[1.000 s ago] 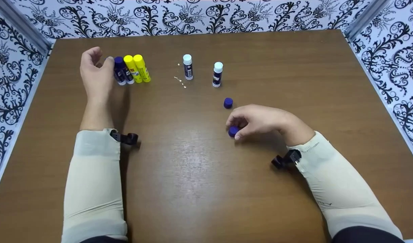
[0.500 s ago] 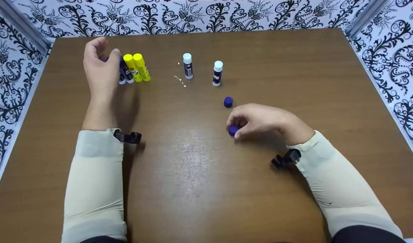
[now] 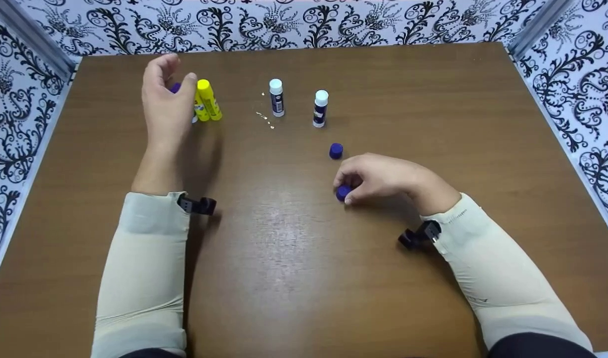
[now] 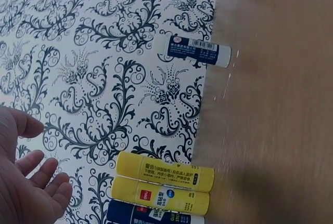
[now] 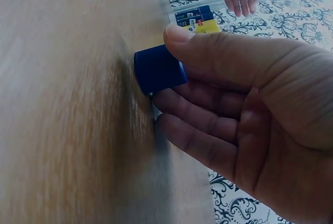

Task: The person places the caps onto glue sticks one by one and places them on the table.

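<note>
My left hand (image 3: 167, 112) is over the row of glue sticks at the back left, fingers loosely bent and holding nothing. The row has two yellow glue sticks (image 4: 165, 172) and dark blue ones (image 4: 151, 214), standing side by side; in the head view my hand hides most of the blue ones. My right hand (image 3: 388, 176) pinches a small blue cap (image 5: 158, 70) between thumb and fingers, low at the tabletop. Behind it stands another blue cap (image 3: 336, 151). Two white-topped navy glue sticks, one (image 3: 277, 99) left of the other (image 3: 320, 110), stand upright farther back.
Pale crumbs (image 3: 265, 119) lie on the brown wooden table (image 3: 264, 298) near the left white-topped stick. Patterned black-and-white panels (image 3: 284, 25) border the table at the back and both sides.
My left hand has moved right along the row, from beside the dark blue sticks to in front of them, covering more of the row. My right hand stays put, pinching the cap.
</note>
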The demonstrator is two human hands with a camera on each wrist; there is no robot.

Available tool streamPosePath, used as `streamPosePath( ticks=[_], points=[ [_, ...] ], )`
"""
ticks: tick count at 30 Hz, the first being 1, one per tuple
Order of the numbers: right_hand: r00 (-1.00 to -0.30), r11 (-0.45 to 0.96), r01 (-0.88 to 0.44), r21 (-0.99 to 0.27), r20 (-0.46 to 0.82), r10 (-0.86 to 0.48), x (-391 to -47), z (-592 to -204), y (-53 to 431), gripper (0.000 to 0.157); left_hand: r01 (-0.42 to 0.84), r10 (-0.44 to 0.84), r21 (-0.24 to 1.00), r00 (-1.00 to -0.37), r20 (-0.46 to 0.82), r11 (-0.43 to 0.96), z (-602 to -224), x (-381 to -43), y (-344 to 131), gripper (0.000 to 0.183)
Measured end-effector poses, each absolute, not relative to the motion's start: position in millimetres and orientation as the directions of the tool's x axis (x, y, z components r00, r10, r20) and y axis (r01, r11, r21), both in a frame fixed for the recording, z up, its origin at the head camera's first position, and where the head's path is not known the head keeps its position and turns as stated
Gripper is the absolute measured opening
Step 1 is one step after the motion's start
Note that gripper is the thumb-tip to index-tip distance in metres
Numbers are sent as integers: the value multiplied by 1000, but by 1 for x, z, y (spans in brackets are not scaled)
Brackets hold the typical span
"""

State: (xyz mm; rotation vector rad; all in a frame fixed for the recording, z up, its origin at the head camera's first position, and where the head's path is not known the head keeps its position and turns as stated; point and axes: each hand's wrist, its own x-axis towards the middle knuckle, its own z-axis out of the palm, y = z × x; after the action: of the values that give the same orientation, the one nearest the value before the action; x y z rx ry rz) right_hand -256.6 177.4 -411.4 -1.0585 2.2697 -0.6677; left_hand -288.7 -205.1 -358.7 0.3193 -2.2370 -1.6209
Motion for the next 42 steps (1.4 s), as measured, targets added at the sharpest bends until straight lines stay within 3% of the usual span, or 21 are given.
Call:
streamPosePath(
  ticks=[21, 42],
  points=[
    [-548, 574, -534, -621, -263, -794, -256, -411, 178, 21, 87, -357, 944, -911, 204, 317, -370, -292, -194, 44],
    [-560, 585, -507, -633, -273, -782, -255, -405, 177, 20, 97, -265, 906, -938, 221, 411, -375, -295, -171, 44]
  ],
)
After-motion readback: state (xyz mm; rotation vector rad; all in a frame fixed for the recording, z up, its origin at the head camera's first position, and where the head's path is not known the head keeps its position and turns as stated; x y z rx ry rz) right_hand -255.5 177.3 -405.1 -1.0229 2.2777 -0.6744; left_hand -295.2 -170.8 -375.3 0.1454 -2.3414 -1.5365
